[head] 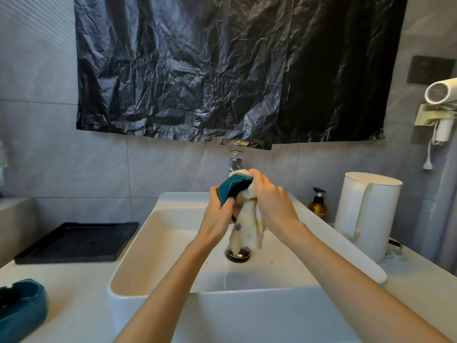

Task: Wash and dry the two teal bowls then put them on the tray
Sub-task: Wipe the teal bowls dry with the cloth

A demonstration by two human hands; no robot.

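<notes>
Over the white sink (153, 233), my left hand (218, 214) grips a teal bowl (231, 188) tilted on its edge. My right hand (269, 196) holds a cream cloth with purple dots (247, 229) bunched against the bowl's inside; the cloth's tail hangs down toward the drain (238, 256). A second teal bowl (21, 310) sits on the counter at the lower left, partly cut off by the frame. The black tray (76, 242) lies on the counter left of the sink, with nothing on it.
A chrome tap (236, 162) stands behind the hands. Right of the sink are an amber pump bottle (317, 205) and a white kettle (366, 216). A hair dryer (440, 105) hangs on the right wall. Black plastic sheeting (235, 68) covers the wall above.
</notes>
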